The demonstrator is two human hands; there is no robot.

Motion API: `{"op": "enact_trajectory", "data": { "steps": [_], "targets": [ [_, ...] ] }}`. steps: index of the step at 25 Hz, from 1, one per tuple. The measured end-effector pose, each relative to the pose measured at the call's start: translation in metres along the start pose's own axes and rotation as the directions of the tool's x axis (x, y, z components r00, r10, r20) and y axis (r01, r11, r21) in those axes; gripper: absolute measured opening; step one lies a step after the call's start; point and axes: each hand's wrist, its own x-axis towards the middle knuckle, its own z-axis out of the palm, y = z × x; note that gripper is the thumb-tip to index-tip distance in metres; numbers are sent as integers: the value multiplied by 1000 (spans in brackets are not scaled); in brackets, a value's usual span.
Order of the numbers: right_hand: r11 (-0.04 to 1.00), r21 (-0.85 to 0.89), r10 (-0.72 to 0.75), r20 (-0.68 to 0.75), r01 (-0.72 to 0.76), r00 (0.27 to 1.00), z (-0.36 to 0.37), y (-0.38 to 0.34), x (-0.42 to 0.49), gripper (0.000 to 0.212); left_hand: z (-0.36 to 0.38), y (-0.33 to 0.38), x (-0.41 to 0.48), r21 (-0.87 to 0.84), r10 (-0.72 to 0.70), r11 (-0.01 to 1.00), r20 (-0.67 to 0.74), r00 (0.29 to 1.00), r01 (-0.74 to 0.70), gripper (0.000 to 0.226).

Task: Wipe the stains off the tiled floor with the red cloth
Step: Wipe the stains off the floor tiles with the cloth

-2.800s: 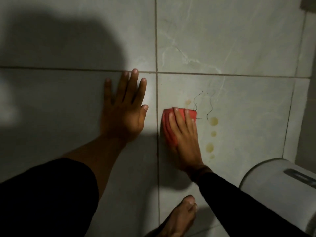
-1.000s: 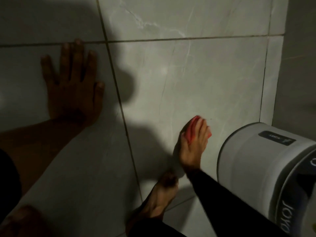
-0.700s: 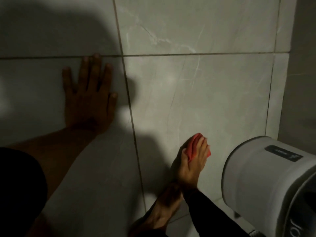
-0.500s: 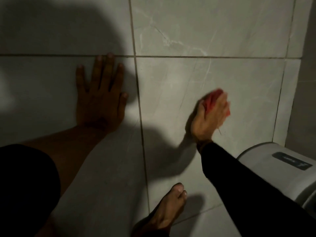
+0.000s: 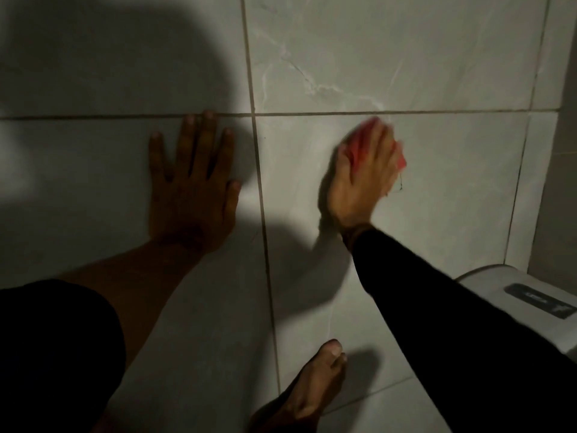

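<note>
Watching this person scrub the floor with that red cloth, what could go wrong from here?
The right hand presses the cloth with a loose dark thread trailing beside it; the thread could be left behind on the tile. The white appliance sits close to the sleeve, so a wide stroke might bump it. The left hand braces in shadow, where stains may go unseen.

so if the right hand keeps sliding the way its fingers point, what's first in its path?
The right hand, pressing the red cloth, points up-frame. First comes the grout line just past its fingertips, then bare tiled floor. No obstacle shows there.
</note>
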Motion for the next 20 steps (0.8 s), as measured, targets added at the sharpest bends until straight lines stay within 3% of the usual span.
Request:
{"op": "enact_trajectory", "data": {
  "steps": [2, 3, 5, 6, 8, 11, 13, 15, 17, 18, 20],
  "targets": [
    [968, -11, -249, -2, 249, 968, 20, -38, 2, 79, -1, 0, 2, -4, -3, 1000, 8, 1000, 3, 76],
    [930, -15, -366, 71, 368, 928, 27, -41, -25, 78, -3, 0, 2, -10, -5, 1000, 13, 1000, 5, 76],
    [882, -45, -438, 289, 470, 851, 16, -20, -101, 76, -5, 1, 0, -4, -4, 1000, 19, 1000, 4, 76],
    [888, -46, -412, 362, 457, 836, 6, 4, -126, 76, -5, 1, 0, 1, -3, 1000, 22, 1000, 3, 76],
    [918, -95, -326, 374, 386, 868, -7, 35, -116, 77, -5, 2, -2, 7, -4, 1000, 15, 1000, 4, 76],
    [983, -41, -173, 130, 180, 976, 1, -4, -21, 81, -4, 4, -1, 24, 1, 1000, 17, 1000, -1, 77],
    [954, -14, -299, 40, 300, 953, 13, -46, 2, 80, -3, 3, 0, 3, 1, 1000, 18, 1000, -1, 76],
    [859, -20, -504, 140, 511, 852, 26, -48, -38, 76, -3, 2, 1, -20, -9, 1000, 11, 1000, 9, 75],
    [826, -24, -525, 332, 563, 784, 11, -12, -105, 73, -1, 0, 1, -14, -13, 1000, 11, 1000, 13, 75],
    [841, -24, -487, 401, 541, 776, -2, 14, -125, 74, 0, 1, 0, -7, -11, 1000, 7, 1000, 11, 75],
    [886, -49, -408, 390, 461, 826, -15, 47, -109, 75, 1, 2, 0, 13, -8, 1000, -5, 1000, 8, 75]
  ]
}}
